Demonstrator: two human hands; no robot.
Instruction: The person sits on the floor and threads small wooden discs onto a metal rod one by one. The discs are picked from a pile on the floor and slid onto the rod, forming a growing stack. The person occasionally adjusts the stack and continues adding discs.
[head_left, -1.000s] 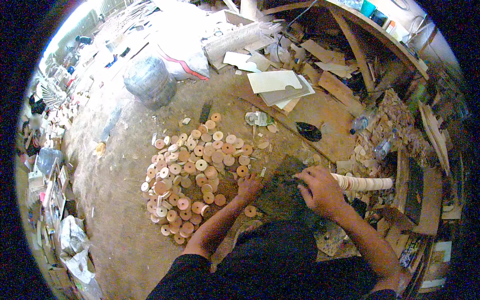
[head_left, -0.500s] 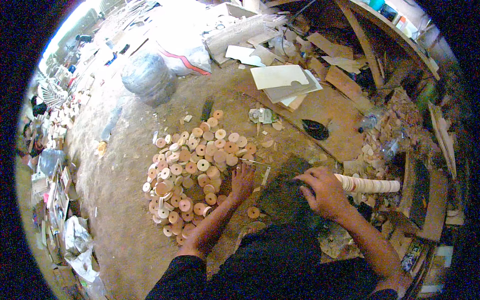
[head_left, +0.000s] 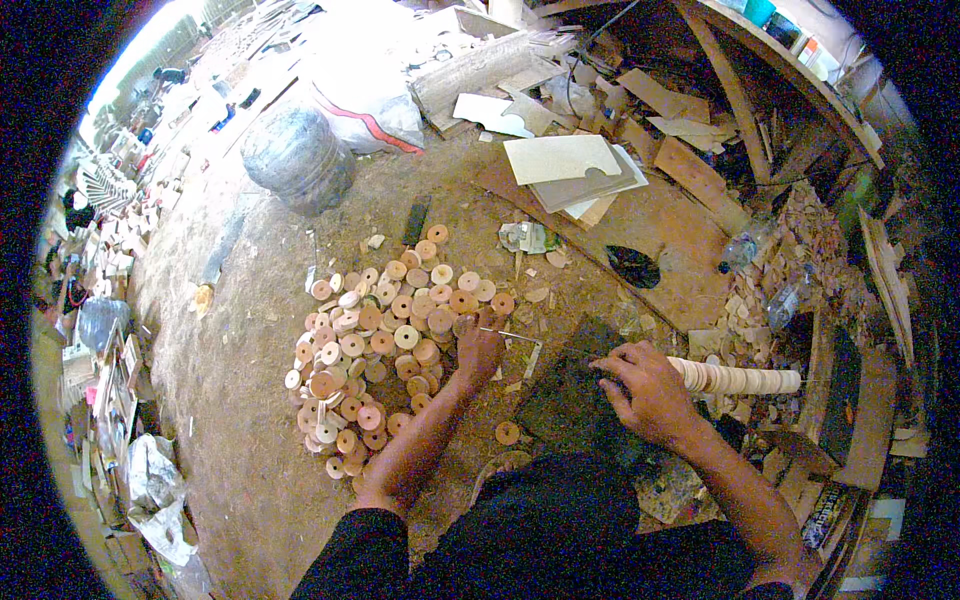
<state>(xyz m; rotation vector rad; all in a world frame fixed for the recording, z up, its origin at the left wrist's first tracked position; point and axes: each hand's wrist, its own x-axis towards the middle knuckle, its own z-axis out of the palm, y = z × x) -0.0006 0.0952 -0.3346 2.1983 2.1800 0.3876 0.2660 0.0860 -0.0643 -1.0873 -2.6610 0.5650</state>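
Note:
A heap of small round wooden discs (head_left: pixel 380 340) with centre holes lies on the dusty floor in front of me. My left hand (head_left: pixel 478 347) reaches to the heap's right edge, its fingers curled down on one disc (head_left: pixel 464 325). My right hand (head_left: pixel 645 390) grips the near end of a stack of pale discs threaded in a row (head_left: pixel 740 378), which points to the right above a dark board (head_left: pixel 565 385). One loose disc (head_left: pixel 508 433) lies between my forearms. A thin metal rod (head_left: pixel 512 336) lies just right of my left hand.
A grey drum (head_left: pixel 298 158) and a white sack (head_left: pixel 365 95) stand beyond the heap. Flat pale boards (head_left: pixel 565 160) and wood offcuts (head_left: pixel 690 170) lie at the back right. A plastic bottle (head_left: pixel 745 255) and chip piles are to the right, with clutter along the left edge.
My left hand has moved forward from near my lap to the heap's right edge and closed its fingers on a disc. My right hand keeps hold of the threaded stack.

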